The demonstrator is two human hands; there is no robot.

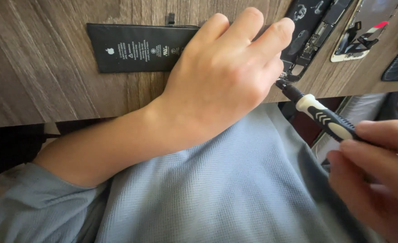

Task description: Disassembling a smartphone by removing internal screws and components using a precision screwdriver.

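Two hands are at work over the near edge of the wooden table [41, 81]. My right hand [378, 175], low at the right, pinches the rear of a black-and-white screwdriver [322, 118] between thumb and fingertips. Its long axis runs on a slant, from my right hand up and to the left, and its dark tip points at the lower corner of the opened phone body [309, 36], just at the table's edge. My left hand [226, 76] lies across the table with the fingers curled and pressed down on that phone body, knuckles up, and the screwdriver's tip sits right beside its little-finger side, so close that I cannot tell whether they touch. The phone body itself lies tilted, its long axis running from that corner away to the upper right. Behind my left hand a flat black battery [136, 47] lies lengthwise along the table, partly covered by my fingers. A separated screen panel [363, 31] rests further right, beside the phone body.
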